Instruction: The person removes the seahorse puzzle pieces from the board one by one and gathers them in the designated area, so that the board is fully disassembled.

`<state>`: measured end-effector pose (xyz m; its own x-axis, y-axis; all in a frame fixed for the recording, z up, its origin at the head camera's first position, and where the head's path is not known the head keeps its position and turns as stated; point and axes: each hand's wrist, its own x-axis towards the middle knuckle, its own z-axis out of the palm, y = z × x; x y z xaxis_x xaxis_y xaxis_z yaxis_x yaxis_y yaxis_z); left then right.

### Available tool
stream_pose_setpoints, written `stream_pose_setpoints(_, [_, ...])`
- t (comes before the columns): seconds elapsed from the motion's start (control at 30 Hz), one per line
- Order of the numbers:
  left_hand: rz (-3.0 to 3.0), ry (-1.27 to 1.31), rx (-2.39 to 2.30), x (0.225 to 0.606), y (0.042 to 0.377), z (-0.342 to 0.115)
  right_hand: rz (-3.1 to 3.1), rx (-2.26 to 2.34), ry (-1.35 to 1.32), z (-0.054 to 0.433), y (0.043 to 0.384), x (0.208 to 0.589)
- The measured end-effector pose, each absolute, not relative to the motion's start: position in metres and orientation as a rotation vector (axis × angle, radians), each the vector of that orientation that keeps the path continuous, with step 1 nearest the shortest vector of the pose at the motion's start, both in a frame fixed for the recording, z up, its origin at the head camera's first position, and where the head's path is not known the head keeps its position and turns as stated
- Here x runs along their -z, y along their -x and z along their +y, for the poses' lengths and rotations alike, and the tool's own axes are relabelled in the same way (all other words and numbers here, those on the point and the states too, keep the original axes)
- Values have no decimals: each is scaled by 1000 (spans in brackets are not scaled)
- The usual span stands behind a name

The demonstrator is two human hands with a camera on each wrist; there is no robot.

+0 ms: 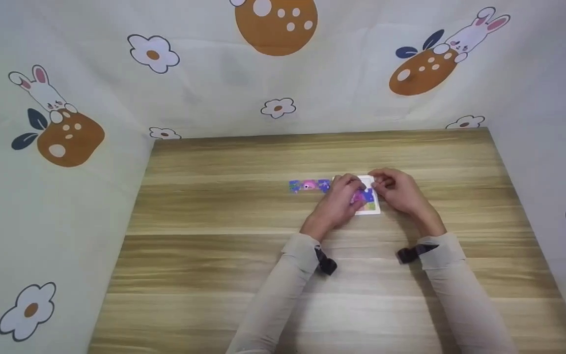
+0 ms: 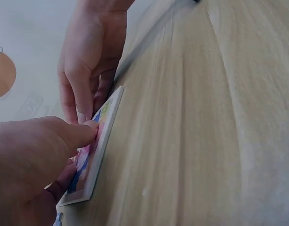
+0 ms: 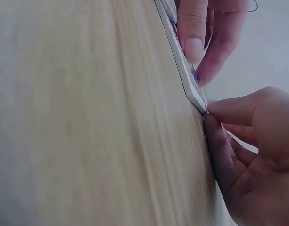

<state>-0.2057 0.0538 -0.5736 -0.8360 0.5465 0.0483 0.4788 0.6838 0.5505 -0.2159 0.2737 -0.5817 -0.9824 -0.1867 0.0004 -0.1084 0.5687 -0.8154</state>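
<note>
A white-framed jigsaw puzzle tray lies flat on the table, with blue and pink pieces inside it. My left hand reaches over the tray's left part, its thumb and fingertips touching the pieces; in the left wrist view the left thumb lies across the picture. At the tray's right edge, my right hand holds the rim between thumb and index finger, as the right wrist view shows at a frame corner. The left palm hides much of the puzzle.
Several loose puzzle pieces lie in a row just left of the tray, one bearing a pink shape with an eye. The wood-grain table is bordered at the back and sides by a pale printed cloth.
</note>
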Motion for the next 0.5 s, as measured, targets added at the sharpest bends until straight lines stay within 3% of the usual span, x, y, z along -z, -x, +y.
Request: stream_pose_setpoints(0.5, [2732, -805, -990, 574, 206, 53, 2622, 1333, 375, 281, 209, 576])
